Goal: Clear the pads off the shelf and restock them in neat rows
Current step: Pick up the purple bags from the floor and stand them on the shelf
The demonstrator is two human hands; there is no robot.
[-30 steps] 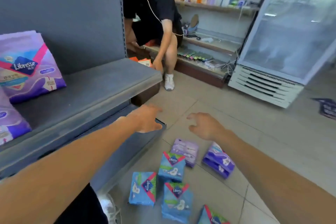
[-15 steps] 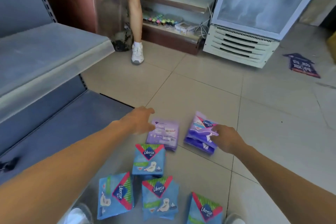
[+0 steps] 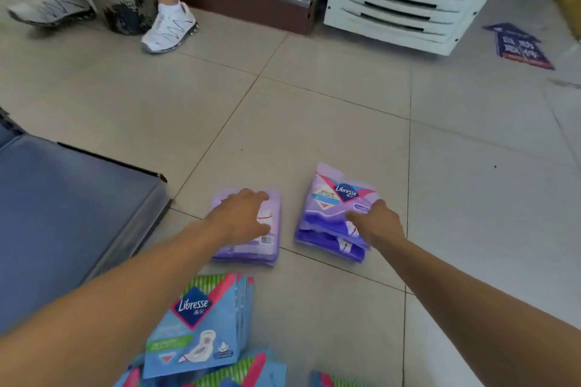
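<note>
Both arms extend forward and down toward the tiled floor. The left hand lies palm-down on a purple pad pack that rests flat on the floor with its barcode side up; the fingers are spread and lie over the far part of the pack. Whether the fingertips hook the far edge cannot be told. The right hand contacts the near right side of a stack of purple Libresse pad packs, thumb on the top face; the remaining fingers are hidden behind the stack, so the grip cannot be confirmed. The two purple items lie side by side, apart, with a floor joint between them.

Nearer the camera, blue Libresse pad packs lie on the floor in an overlapping group, partly under the left forearm. The grey bottom shelf stands at left. At top, another person's white trainers and a white cooler base stand on the floor.
</note>
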